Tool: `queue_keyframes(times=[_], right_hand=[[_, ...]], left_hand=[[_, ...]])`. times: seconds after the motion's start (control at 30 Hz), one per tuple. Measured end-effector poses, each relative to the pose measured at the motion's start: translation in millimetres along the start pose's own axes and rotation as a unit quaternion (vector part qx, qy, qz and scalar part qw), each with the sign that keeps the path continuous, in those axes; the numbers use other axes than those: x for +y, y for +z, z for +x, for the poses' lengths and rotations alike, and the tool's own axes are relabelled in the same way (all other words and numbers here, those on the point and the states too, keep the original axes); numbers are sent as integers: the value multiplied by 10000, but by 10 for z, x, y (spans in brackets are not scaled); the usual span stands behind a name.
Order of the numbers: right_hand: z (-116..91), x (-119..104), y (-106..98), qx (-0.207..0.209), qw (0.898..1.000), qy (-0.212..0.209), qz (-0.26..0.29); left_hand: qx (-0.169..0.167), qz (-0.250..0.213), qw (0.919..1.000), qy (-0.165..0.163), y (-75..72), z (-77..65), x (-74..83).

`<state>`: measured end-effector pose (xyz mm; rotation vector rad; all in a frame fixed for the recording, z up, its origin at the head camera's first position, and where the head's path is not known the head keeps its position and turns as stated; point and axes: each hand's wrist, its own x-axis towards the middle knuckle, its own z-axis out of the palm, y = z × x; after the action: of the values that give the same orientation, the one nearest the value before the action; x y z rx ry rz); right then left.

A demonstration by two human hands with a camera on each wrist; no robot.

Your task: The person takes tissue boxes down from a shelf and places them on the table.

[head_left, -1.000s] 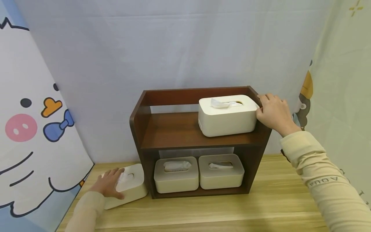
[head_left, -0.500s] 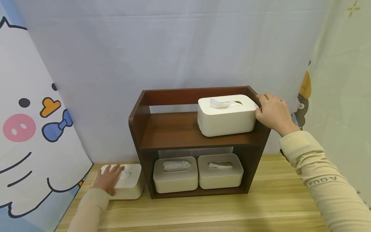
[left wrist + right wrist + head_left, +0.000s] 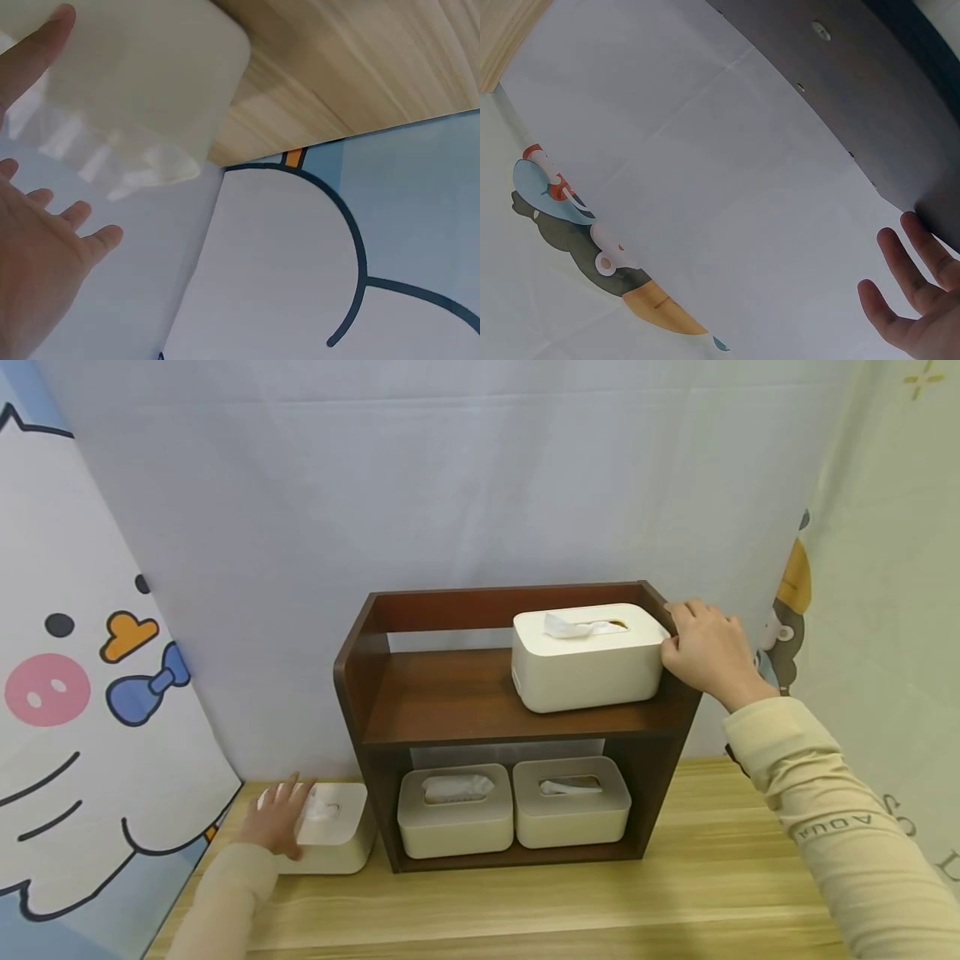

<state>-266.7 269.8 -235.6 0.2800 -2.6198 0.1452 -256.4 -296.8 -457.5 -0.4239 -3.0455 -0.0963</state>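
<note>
At the left of the head view, a white tissue box [image 3: 341, 831] stands on the table beside a dark brown two-tier shelf [image 3: 450, 693]. My left hand [image 3: 277, 817] is spread over this box's left part. In the left wrist view, the thumb [image 3: 49, 45] overlaps the box [image 3: 142, 82], while the other fingers [image 3: 82, 217] are extended and apart from it. My right hand [image 3: 708, 647] holds the upper edge of the shelf's right side panel, with its fingers on the outer side in the right wrist view. Close by it, another tissue box [image 3: 588, 660] sits on the upper tier.
Two more tissue boxes, one on the left [image 3: 456, 831] and one on the right [image 3: 573, 822], stand side by side on the lower tier. The wooden table [image 3: 495, 914] meets a pale curtain [image 3: 465, 485] at the back. Cartoon-printed cloth [image 3: 82, 827] hangs at the left.
The left tissue box has turned from slanted to square beside the shelf. My left hand has moved slightly left on it. The right hand has stayed on the side panel.
</note>
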Motion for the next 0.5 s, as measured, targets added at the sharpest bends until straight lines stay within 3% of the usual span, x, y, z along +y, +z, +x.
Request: queue_keyframes(times=[0.33, 0.5], right_hand=[[0, 6, 18, 75, 10000, -12, -9], [4, 3, 22, 73, 10000, -2, 4]], left_hand=[[-158, 258, 9995, 3, -479, 101, 69], [20, 370, 9993, -111, -776, 196, 100]])
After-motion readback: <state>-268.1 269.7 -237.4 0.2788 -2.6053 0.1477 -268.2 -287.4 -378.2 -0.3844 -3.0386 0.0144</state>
